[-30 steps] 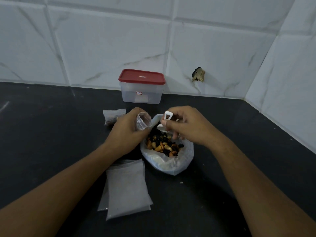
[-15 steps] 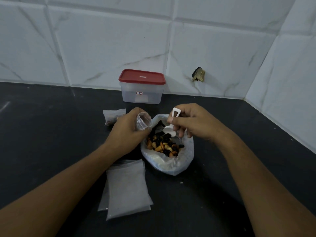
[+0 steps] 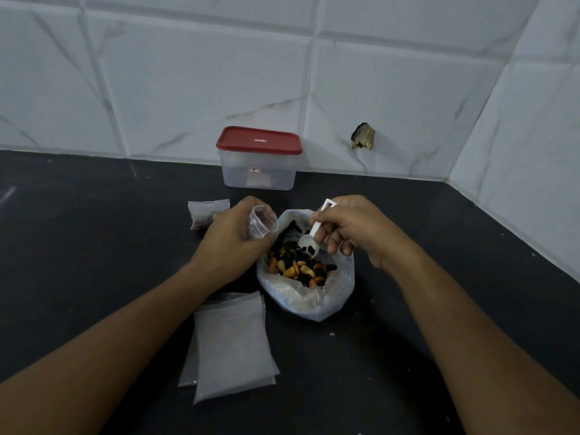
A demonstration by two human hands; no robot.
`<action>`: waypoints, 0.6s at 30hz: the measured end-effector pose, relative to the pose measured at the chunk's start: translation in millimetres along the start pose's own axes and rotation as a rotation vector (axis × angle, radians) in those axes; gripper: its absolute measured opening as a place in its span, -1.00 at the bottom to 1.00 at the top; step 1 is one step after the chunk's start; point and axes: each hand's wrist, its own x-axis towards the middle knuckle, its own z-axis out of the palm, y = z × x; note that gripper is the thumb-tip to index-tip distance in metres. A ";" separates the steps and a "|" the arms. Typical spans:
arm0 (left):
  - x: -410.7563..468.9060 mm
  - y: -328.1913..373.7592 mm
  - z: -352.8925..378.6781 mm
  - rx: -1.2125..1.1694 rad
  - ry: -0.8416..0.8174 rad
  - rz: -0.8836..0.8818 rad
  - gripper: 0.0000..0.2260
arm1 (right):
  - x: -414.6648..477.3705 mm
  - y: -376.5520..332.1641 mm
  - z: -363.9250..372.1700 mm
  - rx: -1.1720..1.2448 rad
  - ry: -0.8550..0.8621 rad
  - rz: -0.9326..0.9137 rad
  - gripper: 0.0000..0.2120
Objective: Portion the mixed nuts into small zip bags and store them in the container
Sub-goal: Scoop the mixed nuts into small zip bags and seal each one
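Note:
A big clear bag (image 3: 332,296) of mixed nuts (image 3: 298,265) lies open on the black counter. My left hand (image 3: 232,243) grips a small zip bag (image 3: 263,223), its mouth held open just left of the nuts. My right hand (image 3: 354,230) pinches the handle of a white scoop (image 3: 310,238), whose bowl dips into the nuts. A clear container (image 3: 259,171) with a red lid stands shut by the wall. A small filled zip bag (image 3: 207,211) lies left of my left hand.
A stack of empty zip bags (image 3: 232,346) lies near the counter's front, under my left forearm. Tiled walls close the back and right side. A broken spot (image 3: 363,137) shows in the back tile.
My right hand has swung the scoop from near the small bag's mouth down into the nuts. My left hand and the small bag have stayed put.

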 end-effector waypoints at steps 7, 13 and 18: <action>-0.3 1.2 -0.5 -0.004 0.004 0.004 -0.75 | 0.1 2.4 0.6 0.125 0.035 0.071 -0.84; -0.1 1.0 -0.4 -0.003 0.004 0.014 -0.78 | 1.6 4.7 -3.2 0.240 0.099 0.110 -0.81; 0.4 1.2 -1.5 0.001 -0.011 -0.001 -0.77 | 2.2 4.3 -6.0 0.352 0.140 0.076 -0.82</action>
